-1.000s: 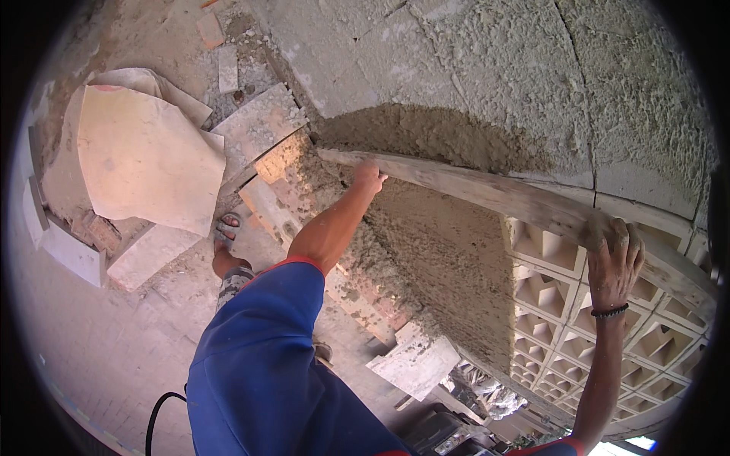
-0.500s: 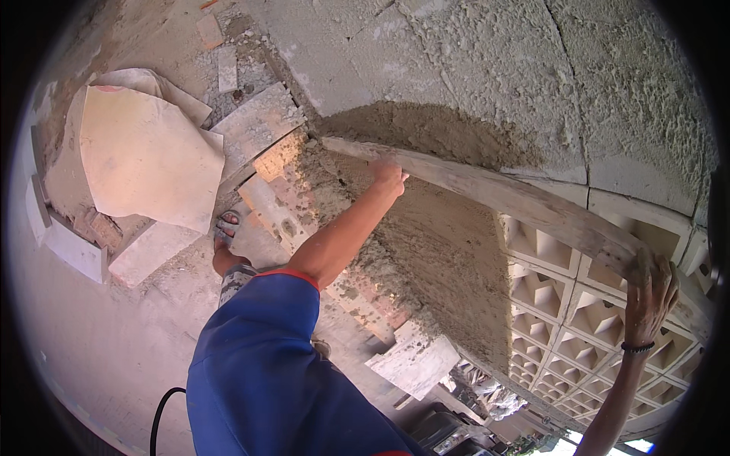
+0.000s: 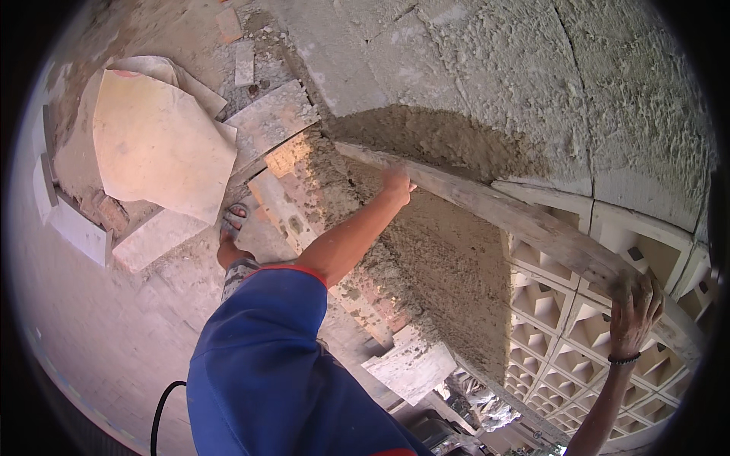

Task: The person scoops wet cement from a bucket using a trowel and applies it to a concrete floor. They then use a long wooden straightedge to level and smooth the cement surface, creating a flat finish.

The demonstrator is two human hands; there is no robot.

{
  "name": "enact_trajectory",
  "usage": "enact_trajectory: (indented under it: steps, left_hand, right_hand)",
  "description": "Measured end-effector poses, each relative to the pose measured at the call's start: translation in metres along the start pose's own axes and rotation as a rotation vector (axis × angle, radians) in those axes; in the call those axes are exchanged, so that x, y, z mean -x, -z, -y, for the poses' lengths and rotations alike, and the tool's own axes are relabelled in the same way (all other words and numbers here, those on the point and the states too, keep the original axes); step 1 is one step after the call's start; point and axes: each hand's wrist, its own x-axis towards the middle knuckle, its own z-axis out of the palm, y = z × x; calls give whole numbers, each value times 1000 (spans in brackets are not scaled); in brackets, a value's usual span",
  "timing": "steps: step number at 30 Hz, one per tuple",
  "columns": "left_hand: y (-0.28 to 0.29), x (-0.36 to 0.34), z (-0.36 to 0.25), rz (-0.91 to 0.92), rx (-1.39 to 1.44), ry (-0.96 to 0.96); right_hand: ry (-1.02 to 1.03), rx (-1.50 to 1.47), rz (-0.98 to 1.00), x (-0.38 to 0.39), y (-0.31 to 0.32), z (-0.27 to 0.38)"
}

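Note:
A long grey, mortar-stained board runs slantwise across the plastered wall. My left hand is closed on it near its upper left end. My right hand holds its lower right part, the fingers wrapped over it. Just above the board is a patch of darker wet mortar; below it lies a rough mortared band, bordered on the right by pale patterned ventilation blocks.
At left, pale sheets lie over slabs and bricks on a dusty floor. A mortar-spattered plank and a white broken board are beside the wall. My sandalled foot is left of the plank; a black hose is at lower left.
The board's right end has swung down. My left hand has moved rightward and slightly down; my right hand has shifted right and down, then a little back to the left.

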Motion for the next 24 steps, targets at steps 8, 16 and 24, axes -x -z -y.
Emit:
enact_trajectory:
  steps: [8, 16, 24]
  left_hand:
    - [19, -31, 8, -23, -13, -41]
    - [45, -104, -8, -41, -6, 57]
    - [28, -52, -10, -32, -11, 62]
  right_hand:
    - [-1, -58, 20, -13, -9, 35]
    - [26, -122, -20, -47, -12, 72]
    - [-43, -75, 9, -28, -5, 49]
